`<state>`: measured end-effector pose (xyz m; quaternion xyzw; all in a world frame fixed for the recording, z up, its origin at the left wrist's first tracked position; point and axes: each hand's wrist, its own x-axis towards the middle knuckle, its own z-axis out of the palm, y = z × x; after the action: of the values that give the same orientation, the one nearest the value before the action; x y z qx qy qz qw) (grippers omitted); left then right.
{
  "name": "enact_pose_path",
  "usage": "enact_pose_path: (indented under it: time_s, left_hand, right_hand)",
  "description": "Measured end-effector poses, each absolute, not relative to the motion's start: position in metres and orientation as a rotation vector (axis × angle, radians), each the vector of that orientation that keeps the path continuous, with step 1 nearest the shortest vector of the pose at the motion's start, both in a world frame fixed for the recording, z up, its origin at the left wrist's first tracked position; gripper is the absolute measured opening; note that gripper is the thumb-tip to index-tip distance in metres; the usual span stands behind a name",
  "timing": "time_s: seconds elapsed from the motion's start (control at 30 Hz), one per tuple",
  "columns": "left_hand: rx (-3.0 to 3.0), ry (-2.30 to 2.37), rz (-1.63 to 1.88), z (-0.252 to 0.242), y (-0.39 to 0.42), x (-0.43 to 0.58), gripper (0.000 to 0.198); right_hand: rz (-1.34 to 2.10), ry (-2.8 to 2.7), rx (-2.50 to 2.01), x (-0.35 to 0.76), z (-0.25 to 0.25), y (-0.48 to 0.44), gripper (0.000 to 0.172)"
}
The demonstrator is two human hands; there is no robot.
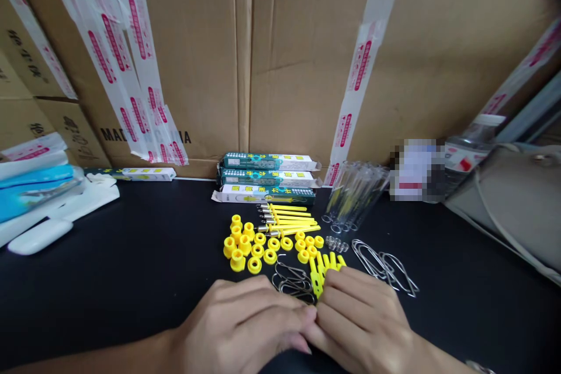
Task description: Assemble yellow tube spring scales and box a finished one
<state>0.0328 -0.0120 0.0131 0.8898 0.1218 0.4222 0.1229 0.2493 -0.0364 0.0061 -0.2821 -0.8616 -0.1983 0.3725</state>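
Note:
My left hand (245, 324) and my right hand (362, 315) meet at the front of the black table, fingertips touching. Both are closed with curled fingers; anything between them is hidden. Just beyond lie dark wire hooks (293, 280) and yellow flat-ended plastic pieces (316, 280), partly covered by my right hand. Farther back are yellow flanged sleeves (237, 260), yellow rings (270, 256), smaller yellow caps (303, 256) and small springs (336, 244). Several yellow rods with metal ends (291, 221) lie behind them. Large silver wire hooks (385, 266) rest to the right.
Clear plastic tubes (355, 198) lie at the back right, near a bottle (467, 155) and a grey bag (508, 210). Slim printed boxes (267, 178) are stacked before a big taped carton (298, 70). A blue packet (37, 184) and a white rounded case (40, 236) are at left.

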Motion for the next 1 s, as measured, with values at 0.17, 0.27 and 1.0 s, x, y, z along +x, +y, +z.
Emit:
enact_pose_path:
  time_s: [0.17, 0.27, 1.0]
  left_hand:
    - [2.43, 0.462, 1.298, 0.009, -0.013, 0.031, 0.017]
    - [2.458, 0.608, 1.339, 0.014, -0.015, 0.032, 0.021]
    - [2.6, 0.613, 1.306, 0.018, -0.013, 0.038, 0.039]
  right_hand:
    - [-0.707, -2.206, -0.698, 0.252, 0.002, -0.044, 0.047]
    - [-0.739, -2.134, -0.71, 0.252, -0.007, -0.048, 0.041]
    - [-0.677, -2.367, -1.37, 0.292, 0.014, 0.013, 0.023]
